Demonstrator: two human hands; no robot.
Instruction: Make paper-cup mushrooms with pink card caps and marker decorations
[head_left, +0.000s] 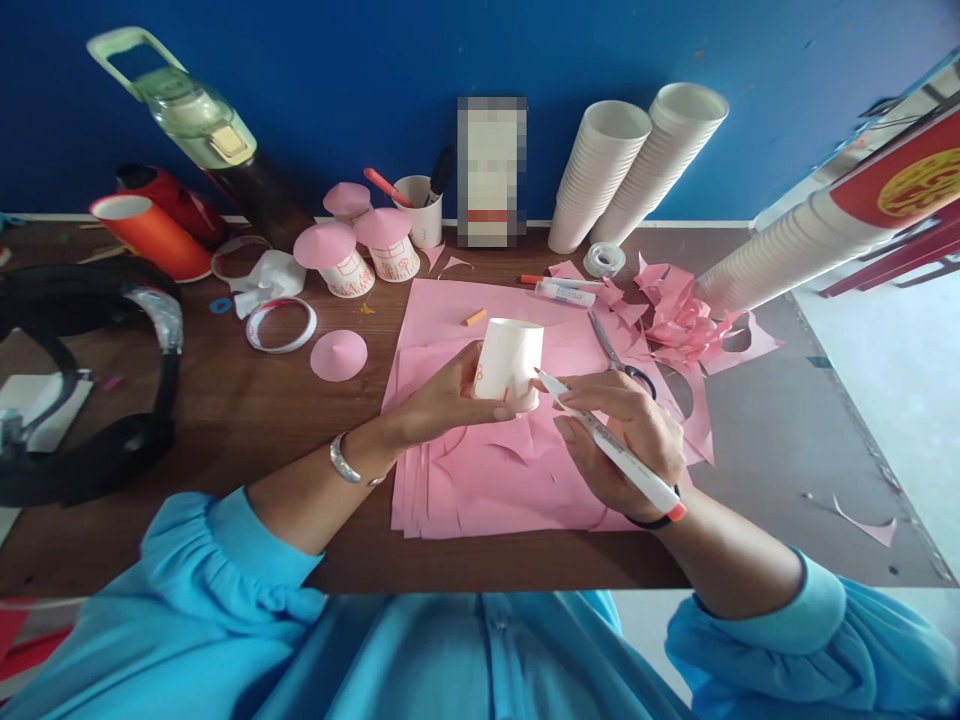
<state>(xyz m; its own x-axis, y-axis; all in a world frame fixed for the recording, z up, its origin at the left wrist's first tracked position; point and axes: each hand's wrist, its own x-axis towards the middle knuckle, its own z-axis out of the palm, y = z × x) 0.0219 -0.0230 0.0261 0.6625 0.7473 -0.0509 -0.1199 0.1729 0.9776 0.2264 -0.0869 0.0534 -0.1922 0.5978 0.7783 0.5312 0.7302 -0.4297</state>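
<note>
My left hand (442, 400) grips a white paper cup (510, 358), held upside down above a stack of pink paper sheets (495, 470). Small red marks show on the cup's side near my thumb. My right hand (622, 440) holds a white marker with an orange end (611, 445), its tip touching the cup's lower right side. A silver bracelet circles my left wrist and a black band my right.
Scissors (611, 350) lie right of the cup, beside pink paper scraps (679, 325). Three cups with pink cone roofs (360, 250) and a loose pink cone (339, 355) sit at the back left. Stacks of white cups (630, 170) lean on the blue wall. Headphones (90, 380) rest far left.
</note>
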